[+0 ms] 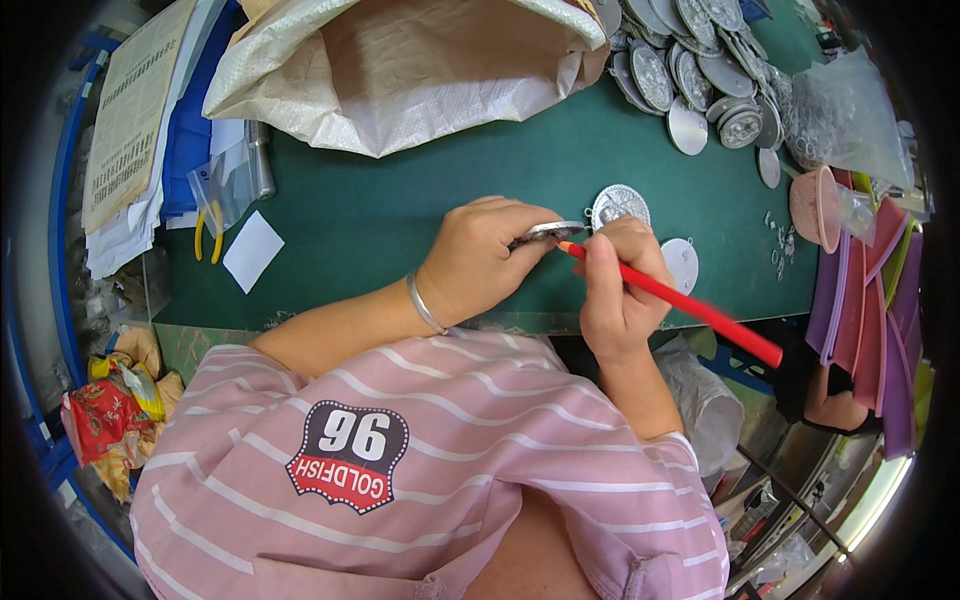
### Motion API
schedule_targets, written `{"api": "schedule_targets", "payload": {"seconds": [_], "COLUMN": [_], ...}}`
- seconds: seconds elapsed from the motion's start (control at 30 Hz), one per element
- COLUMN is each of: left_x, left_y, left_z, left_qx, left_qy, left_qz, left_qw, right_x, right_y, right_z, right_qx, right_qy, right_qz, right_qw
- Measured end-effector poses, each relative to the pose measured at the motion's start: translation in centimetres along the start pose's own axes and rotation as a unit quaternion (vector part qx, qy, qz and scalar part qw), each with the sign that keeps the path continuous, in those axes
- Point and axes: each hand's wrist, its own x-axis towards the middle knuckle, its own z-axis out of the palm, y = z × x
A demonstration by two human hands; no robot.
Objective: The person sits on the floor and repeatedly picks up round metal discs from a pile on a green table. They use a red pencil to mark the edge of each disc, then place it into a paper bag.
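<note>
A silver-grey metal medallion (548, 231), just right of and above the middle of the frame, is held tilted nearly edge-on, so that it shows as a narrow oval. A slim red pencil (700, 308) slants from there toward the lower right, its pale sharpened tip at the medallion's lower rim; whether they touch is unclear. Its blunt end is slightly blurred.

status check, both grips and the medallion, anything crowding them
Left grip closed on metal medallion. Right grip holding red pencil, tip at medallion's edge. Ornate disc and plain disc close by right grip.
</note>
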Motion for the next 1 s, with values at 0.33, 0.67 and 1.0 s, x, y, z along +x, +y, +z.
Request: {"api": "schedule_targets", "payload": {"seconds": [0.33,0.67,1.0], "left_x": [-0.03,-0.11,-0.01], "left_y": [-0.72,-0.64,-0.78], "left_z": [0.1,0.07,0.02], "left_qx": [0.031,0.11,0.093], "left_qy": [0.018,0.047,0.055], "left_qz": [0.054,0.089,0.076], "left_qw": [0.998,0.989,0.991], "right_x": [0.22,0.17,0.17], "right_y": [-0.19,-0.47,-0.58], "right_z": [0.29,0.55,0.54], "right_qx": [0.032,0.013,-0.006], "right_qy": [0.015,-0.022,-0.051], "right_qz": [-0.008,-0.018,-0.029], "right_qw": [0.999,1.0,0.998]}}
